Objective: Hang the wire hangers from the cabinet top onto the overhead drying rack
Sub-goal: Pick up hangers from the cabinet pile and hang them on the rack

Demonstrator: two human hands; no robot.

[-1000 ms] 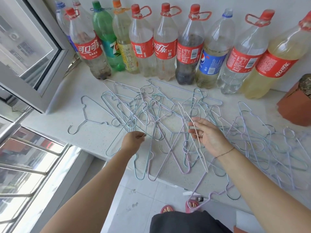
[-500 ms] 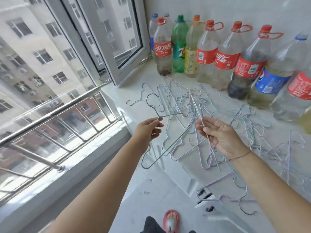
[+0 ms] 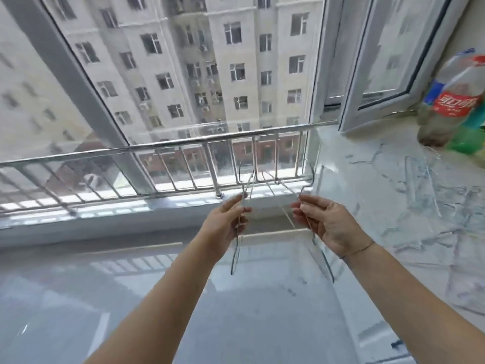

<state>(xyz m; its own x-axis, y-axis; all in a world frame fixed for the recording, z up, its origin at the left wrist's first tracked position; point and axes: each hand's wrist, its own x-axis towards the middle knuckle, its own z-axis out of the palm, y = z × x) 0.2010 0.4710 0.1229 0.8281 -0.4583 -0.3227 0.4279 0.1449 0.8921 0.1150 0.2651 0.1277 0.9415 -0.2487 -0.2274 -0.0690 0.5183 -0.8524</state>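
Note:
My left hand point(image 3: 227, 223) pinches a thin wire hanger point(image 3: 237, 248), whose hook rises above the fingers and whose lower loop hangs below. My right hand point(image 3: 328, 224) grips another wire hanger point(image 3: 324, 258) the same way. Both hands are raised in front of the window, close together, off the cabinet. A blurred heap of wire hangers point(image 3: 425, 195) lies on the white cabinet top point(image 3: 349, 164) to the right. The overhead drying rack is out of view.
A steel railing point(image 3: 168, 145) runs along the window behind the hands. An open window sash point(image 3: 380, 74) stands at the upper right. Plastic bottles point(image 3: 448, 101) stand at the right edge. Pale floor tiles point(image 3: 262, 311) lie below.
My view has swung left and up from the cabinet top to the window. Both hands have lifted hangers off the pile and now hold them in the air before the railing.

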